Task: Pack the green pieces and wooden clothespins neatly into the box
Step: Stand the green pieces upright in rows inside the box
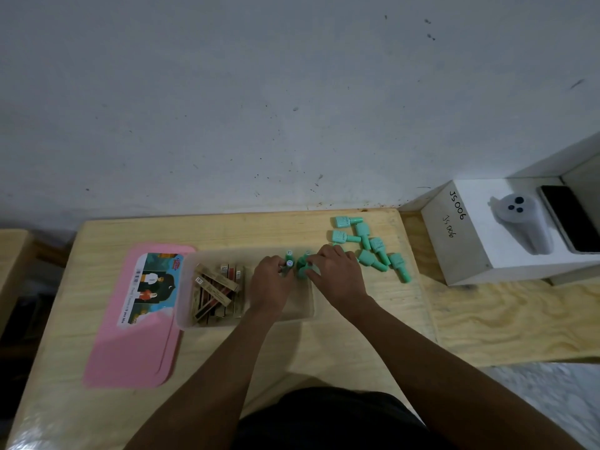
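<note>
Hands over the clear box [185, 316], wooden clothespins [216, 289] stacked at its left end: left hand [271, 282] and right hand [339, 276] each pinch upright green pieces [302, 269], best stood tight together along the far wall before reaching for the loose pile [373, 246] beyond.

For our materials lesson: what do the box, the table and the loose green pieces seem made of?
Box: frosted translucent plastic; its contents show through the wall. Table: pale, matte wood, probably plywood; swirling grain shows. Green pieces: likely smooth moulded plastic, uniformly mint-coloured.
</note>
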The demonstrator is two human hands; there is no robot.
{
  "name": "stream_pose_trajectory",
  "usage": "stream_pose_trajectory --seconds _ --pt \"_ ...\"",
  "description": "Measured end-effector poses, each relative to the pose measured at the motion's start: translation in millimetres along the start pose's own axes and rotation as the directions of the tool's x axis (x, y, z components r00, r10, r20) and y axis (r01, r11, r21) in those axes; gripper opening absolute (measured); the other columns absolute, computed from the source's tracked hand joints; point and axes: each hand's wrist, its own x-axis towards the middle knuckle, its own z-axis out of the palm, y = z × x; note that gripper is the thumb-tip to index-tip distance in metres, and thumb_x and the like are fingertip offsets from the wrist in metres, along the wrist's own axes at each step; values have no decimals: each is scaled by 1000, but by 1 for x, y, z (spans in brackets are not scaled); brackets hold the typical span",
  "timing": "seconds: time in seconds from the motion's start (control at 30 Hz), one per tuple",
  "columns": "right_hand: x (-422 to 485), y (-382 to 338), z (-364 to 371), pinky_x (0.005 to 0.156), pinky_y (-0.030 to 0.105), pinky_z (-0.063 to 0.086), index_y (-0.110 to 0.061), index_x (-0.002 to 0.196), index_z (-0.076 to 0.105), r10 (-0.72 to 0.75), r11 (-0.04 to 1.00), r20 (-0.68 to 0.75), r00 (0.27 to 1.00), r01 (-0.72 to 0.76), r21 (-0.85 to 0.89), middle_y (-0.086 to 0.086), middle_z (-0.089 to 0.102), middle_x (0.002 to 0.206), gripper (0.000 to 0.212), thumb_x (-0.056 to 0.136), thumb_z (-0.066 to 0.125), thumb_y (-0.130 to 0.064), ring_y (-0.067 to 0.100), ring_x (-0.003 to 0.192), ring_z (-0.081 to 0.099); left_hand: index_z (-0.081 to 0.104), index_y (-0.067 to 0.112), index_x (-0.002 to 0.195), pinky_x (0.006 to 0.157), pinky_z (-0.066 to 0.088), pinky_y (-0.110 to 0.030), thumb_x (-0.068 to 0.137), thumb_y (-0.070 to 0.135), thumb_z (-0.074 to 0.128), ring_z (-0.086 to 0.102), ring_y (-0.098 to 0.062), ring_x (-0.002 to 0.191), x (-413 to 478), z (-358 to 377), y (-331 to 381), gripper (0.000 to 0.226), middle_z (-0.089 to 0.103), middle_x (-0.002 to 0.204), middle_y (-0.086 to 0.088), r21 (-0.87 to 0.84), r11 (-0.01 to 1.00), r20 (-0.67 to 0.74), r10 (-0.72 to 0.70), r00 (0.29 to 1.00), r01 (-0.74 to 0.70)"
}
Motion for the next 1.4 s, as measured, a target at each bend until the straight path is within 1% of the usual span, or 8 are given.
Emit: stream_pose_trajectory --seconds 0.23,0.37,0.53,0.7,0.87,1.0,1.23,1.4 --pt "-14 18 -5 73 39 49 -22 102 73 54 988 -74 996 -43 147 0 66 96 22 86 66 -35 21 90 60 66 10 95 64 39 -26 81 28 70 57 -16 79 -2 -1 3 23 64 94 -6 41 999 -8 10 1000 -10" --pt "-37 47 -7 70 31 47 -24 105 72 222 950 -91 971 -195 243 -3 67 98 22 86 67 -36 15 89 59 62 12 103 63 38 -26 80 33 71 59 -21 83 -8 -9 14 33 61 98 -6 109 992 -84 67 994 -57" --pt "-70 92 1 70 26 41 -27 110 69 613 711 64 787 -586 390 -5 64 103 24 91 60 -39 12 90 58 64 15 98 58 37 -22 83 34 68 56 -14 78 -15 -9 38 24 60 92 0 159 948 -159 300 941 -275" --pt "-82 124 8 78 31 45 -23 119 64 761 520 148 632 -730 443 5 63 112 31 92 59 -37 21 102 59 67 20 86 63 40 -27 83 33 63 56 -17 79 -5 21 73 14 60 80 2 237 837 27 502 865 -493" --pt "-78 145 10 83 40 51 -25 130 56 755 490 242 610 -770 410 8 56 121 42 91 60 -39 24 108 57 64 22 112 88 42 -38 86 43 55 55 -25 105 25 58 99 35 65 109 -4 440 840 299 197 934 -318" --pt "-72 158 13 86 42 48 -29 132 53 731 496 315 605 -788 364 5 54 122 45 90 55 -46 25 112 55 62 16 108 98 31 -43 87 46 47 54 -29 110 47 73 110 39 64 112 -6 713 674 301 -45 953 -193" --pt "-66 174 20 77 37 50 -33 125 57 701 567 332 631 -776 278 -2 61 114 37 92 50 -49 20 102 59 50 20 80 101 26 -42 88 44 44 60 -27 97 61 96 115 26 68 96 -4 761 633 294 -142 945 -142" --pt "-66 179 22 75 34 48 -30 122 60 711 517 345 613 -788 335 -4 63 114 34 93 52 -46 18 101 60 53 17 81 100 27 -41 87 43 48 61 -26 96 66 109 117 28 68 94 -2 760 646 250 -201 947 -64"
